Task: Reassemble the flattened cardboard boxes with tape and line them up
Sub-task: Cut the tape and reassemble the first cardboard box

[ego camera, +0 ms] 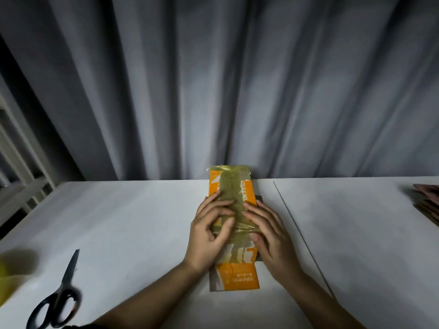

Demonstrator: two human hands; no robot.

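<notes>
On the white table (pixel 133 217), centred near the far edge, I see the orange cardboard box (pixel 240 276) lying lengthwise with yellowish tape (pixel 231 193) along its top seam. Both hands rest on it, left hand (pixel 210 230) and right hand (pixel 268 233), fingers straight and pressing the tape flat. Scissors (pixel 59 298) lie at my near left, flattened cardboard (pixel 427 203) far right.

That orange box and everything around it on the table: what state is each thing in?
Orange box: lying on the table, strip of tape along its top.
Tape: stuck down the box's middle seam.
Left hand: fingers pressing the tape.
Right hand: fingers flat on the box.
Scissors: lying on the table, blades closed.
Flat cardboard stack: at far right, untouched.
</notes>
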